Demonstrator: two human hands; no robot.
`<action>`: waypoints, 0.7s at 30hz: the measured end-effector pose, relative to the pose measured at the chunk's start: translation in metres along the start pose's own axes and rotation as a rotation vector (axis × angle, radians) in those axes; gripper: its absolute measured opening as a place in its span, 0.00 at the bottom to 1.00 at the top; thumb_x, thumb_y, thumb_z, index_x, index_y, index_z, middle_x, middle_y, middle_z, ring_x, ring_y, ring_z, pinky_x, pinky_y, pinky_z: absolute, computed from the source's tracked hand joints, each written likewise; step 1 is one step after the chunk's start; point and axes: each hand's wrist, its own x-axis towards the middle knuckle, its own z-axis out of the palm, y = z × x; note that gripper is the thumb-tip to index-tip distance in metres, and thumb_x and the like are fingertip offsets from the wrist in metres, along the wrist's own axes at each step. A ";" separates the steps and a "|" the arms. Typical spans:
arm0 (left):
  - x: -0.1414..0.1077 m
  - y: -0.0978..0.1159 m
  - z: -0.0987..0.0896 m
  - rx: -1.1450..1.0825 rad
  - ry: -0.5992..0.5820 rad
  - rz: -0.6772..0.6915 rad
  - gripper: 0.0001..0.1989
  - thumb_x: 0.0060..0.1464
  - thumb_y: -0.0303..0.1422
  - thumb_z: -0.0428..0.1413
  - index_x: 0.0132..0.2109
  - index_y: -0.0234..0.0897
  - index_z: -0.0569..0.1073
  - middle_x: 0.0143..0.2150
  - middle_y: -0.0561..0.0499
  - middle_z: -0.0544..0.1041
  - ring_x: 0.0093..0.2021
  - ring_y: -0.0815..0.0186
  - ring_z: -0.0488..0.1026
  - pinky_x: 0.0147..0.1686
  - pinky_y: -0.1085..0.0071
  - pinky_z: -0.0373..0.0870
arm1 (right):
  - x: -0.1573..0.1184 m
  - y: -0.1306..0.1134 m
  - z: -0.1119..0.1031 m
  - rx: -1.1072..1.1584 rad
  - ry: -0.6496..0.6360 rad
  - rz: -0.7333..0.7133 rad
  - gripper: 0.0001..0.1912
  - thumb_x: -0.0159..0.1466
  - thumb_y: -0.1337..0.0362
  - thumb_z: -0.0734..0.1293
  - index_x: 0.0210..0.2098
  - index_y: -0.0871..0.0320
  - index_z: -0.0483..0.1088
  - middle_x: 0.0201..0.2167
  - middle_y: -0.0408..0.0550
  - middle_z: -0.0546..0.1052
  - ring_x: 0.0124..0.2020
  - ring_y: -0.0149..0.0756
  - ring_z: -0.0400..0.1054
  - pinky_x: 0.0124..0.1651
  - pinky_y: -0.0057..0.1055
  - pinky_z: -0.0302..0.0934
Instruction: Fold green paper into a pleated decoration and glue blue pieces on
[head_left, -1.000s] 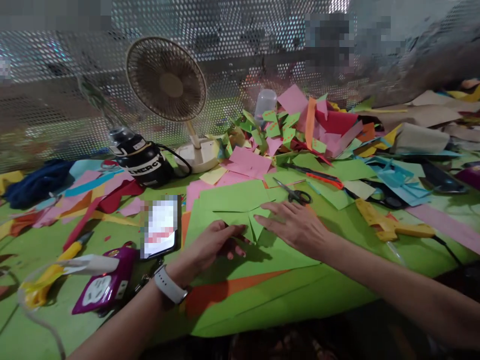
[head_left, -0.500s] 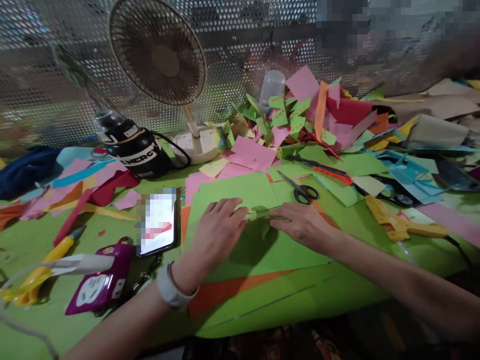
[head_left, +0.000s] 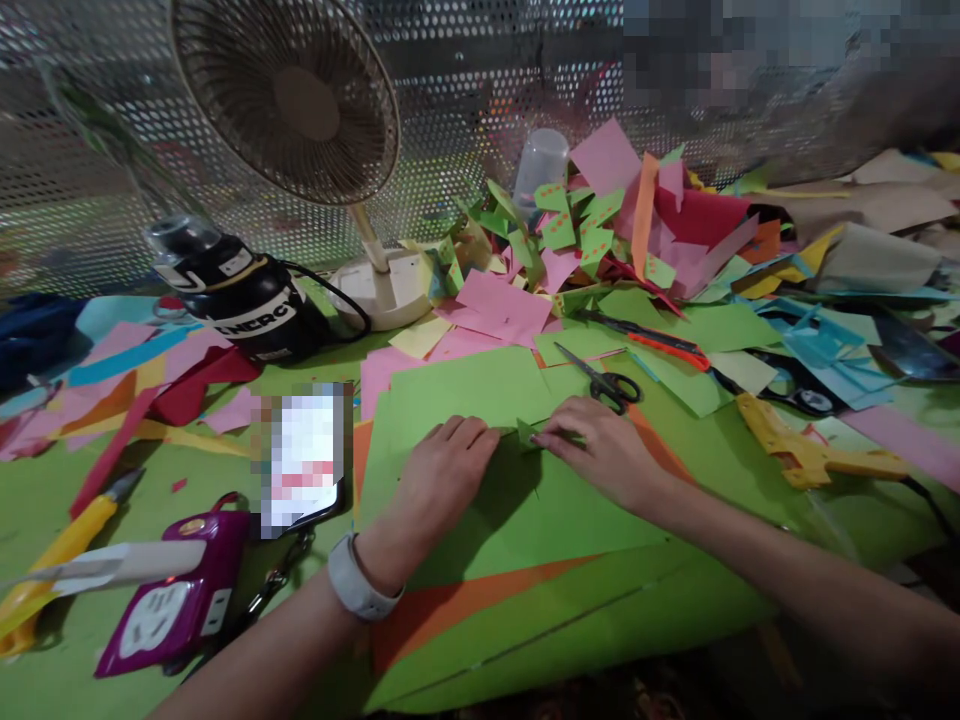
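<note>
My right hand (head_left: 600, 445) pinches a small folded piece of green paper (head_left: 527, 434) between thumb and fingers, just above a stack of green sheets. My left hand (head_left: 444, 480), with a pale watch band (head_left: 361, 580) on its wrist, lies palm down on the large green sheet (head_left: 480, 375). Its fingers are stretched out side by side, with the tips a little left of the folded piece. An orange sheet (head_left: 420, 612) shows from under the stack. Beyond my right hand lies a pair of black-handled scissors (head_left: 611, 385).
A fan (head_left: 307, 105) and a black bottle (head_left: 259, 305) stand at the back left. Nearer are a phone (head_left: 306, 470), a purple device (head_left: 176, 590) and a yellow-handled tool (head_left: 60, 560). Paper scraps (head_left: 502, 305) pile up behind. To the right lies a yellow glue gun (head_left: 810, 450).
My left fingers have come away from the small green piece and settled on the sheet. My right hand keeps the piece, turned so its point stands up. The view has shifted slightly right.
</note>
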 end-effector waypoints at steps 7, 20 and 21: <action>0.002 -0.002 -0.004 0.000 -0.023 0.028 0.10 0.61 0.20 0.49 0.46 0.31 0.72 0.40 0.45 0.76 0.38 0.59 0.71 0.38 0.64 0.72 | 0.005 -0.004 0.002 0.164 0.006 0.160 0.02 0.63 0.67 0.70 0.35 0.55 0.76 0.33 0.45 0.80 0.39 0.41 0.71 0.41 0.37 0.60; 0.005 0.000 -0.002 -0.021 -0.019 -0.015 0.12 0.61 0.20 0.45 0.41 0.33 0.72 0.36 0.46 0.74 0.36 0.59 0.70 0.35 0.64 0.71 | 0.009 -0.019 0.000 0.162 -0.044 0.248 0.05 0.60 0.69 0.70 0.36 0.53 0.76 0.30 0.42 0.80 0.38 0.40 0.73 0.47 0.41 0.58; 0.005 0.000 -0.003 -0.016 -0.019 -0.018 0.12 0.61 0.20 0.45 0.41 0.34 0.72 0.36 0.46 0.74 0.36 0.59 0.70 0.35 0.64 0.71 | 0.009 -0.019 0.000 0.168 -0.046 0.251 0.04 0.60 0.69 0.70 0.34 0.53 0.75 0.29 0.42 0.80 0.38 0.40 0.73 0.47 0.41 0.58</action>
